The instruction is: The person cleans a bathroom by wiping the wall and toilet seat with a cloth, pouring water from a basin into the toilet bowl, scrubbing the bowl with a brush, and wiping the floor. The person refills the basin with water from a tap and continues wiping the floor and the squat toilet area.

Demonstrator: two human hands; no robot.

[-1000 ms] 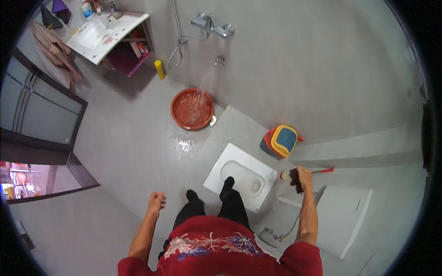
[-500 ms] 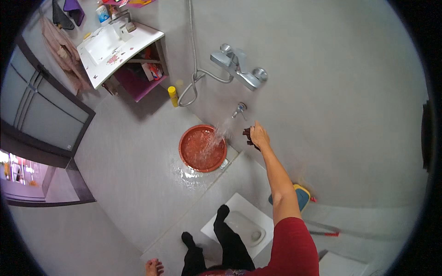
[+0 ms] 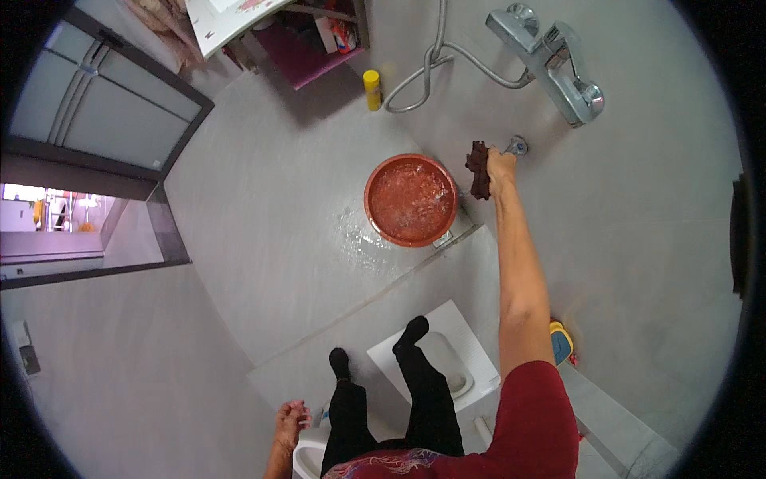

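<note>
Red-brown, the round basin [image 3: 408, 242] stands on the floor and contains water with a disturbed surface. The items below are listed from left to right.

1. Left hand [image 3: 294, 419]: lower left, beside the person's dark trouser leg. Fingers loosely bent; nothing visible in the grasp. It is well apart from the basin.
2. Yellow cylinder [image 3: 372, 90]: upright on the floor, near the wall and above the basin in the view.
3. Squat toilet [image 3: 476, 385]: white, set in the floor beside the person's foot.
4. Brown bundle [image 3: 479, 169]: dark, apparently cloth, positioned between the basin and the right hand. Its long axis runs up and down the view, roughly square to the outstretched forearm's reach toward the left.
5. Right hand [image 3: 501, 166]: closed around the right side of the bundle, with the fingers at the wall tap [image 3: 519, 144]. Whether they touch the tap cannot be determined.

Governing relation: the bundle lies directly left of the right hand, the tap just up and right, the basin left and slightly lower. The right hand is the nearer to all three.
</note>
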